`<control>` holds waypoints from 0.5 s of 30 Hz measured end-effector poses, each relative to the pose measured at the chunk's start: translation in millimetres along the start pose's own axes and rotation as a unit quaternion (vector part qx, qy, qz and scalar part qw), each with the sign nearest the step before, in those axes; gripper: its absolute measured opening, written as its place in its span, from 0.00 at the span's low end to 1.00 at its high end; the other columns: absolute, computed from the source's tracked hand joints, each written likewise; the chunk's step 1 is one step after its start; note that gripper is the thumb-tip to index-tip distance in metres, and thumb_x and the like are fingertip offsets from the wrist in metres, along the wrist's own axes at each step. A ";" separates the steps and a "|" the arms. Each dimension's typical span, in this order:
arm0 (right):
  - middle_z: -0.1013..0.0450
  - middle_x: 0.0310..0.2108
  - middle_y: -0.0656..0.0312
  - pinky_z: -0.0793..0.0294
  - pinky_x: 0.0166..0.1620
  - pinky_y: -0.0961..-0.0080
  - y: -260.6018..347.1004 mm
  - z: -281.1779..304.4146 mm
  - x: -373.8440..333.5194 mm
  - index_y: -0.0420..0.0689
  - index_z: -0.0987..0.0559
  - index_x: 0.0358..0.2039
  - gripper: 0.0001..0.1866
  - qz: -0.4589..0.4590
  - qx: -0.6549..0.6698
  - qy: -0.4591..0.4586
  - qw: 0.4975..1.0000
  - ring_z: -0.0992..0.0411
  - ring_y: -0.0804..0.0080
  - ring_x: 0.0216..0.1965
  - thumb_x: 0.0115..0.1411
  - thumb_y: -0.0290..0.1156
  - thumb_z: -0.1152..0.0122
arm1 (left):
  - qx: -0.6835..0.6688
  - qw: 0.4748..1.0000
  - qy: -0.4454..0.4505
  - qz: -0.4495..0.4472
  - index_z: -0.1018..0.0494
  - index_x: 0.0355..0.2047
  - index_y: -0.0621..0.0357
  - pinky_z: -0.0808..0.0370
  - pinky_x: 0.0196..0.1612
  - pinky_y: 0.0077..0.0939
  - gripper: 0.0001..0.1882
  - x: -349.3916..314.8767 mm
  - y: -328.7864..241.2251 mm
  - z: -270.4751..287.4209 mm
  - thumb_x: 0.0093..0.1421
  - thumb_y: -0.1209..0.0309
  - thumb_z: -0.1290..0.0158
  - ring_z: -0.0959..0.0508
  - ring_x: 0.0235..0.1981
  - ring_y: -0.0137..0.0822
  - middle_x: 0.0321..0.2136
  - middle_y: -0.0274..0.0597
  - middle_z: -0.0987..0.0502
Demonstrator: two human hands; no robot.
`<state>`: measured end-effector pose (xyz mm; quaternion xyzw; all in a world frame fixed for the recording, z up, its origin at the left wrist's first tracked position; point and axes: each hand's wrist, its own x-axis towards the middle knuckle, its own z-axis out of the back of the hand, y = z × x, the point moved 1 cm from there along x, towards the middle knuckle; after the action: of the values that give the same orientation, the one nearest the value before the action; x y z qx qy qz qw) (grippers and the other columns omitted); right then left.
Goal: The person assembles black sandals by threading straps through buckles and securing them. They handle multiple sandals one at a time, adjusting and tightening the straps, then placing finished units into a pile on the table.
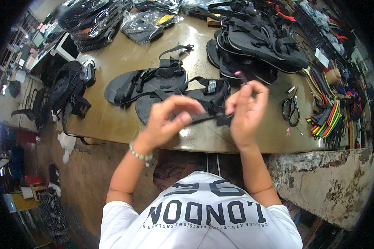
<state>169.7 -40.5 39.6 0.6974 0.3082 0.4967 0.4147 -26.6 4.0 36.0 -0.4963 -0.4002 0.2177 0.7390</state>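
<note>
Two black strappy sandals lie side by side in front of me: a farther sandal (124, 85) with its ankle strap sticking up, and a nearer sandal (147, 108), partly covered by my hands. Above the nearer one, my left hand (164, 120) is slightly blurred, its thumb and fingers apart and nothing visible between them. My right hand (249, 110) is closed beside the heel end, with a thin, pink-tipped stick-like thing (238, 75) rising from its fingers, too blurred to name. A black strap end (224, 119) hangs next to this hand.
A pile of black sandals (262, 41) stands at the back right. Black-handled scissors (291, 111) and bundles of colourful straps (328, 120) lie to the right. Plastic-wrapped packs (145, 25) fill the far edge; a black bag (68, 85) sits at the table's left edge.
</note>
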 end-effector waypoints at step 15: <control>0.32 0.16 0.61 0.37 0.20 0.75 -51.7 -27.3 1.8 0.39 0.32 0.39 0.09 -0.005 -0.177 -0.088 0.980 0.35 0.79 0.17 0.67 0.32 0.47 | 0.038 0.994 0.008 0.105 0.33 0.34 0.66 0.35 0.45 0.21 0.21 24.7 66.7 20.7 0.72 0.59 0.63 0.33 0.36 0.28 0.31 0.39 0.33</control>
<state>143.5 -7.5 -0.8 0.6527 0.1808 0.4777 0.5595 -23.9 60.9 -11.4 -0.5094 -0.3310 0.3052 0.7334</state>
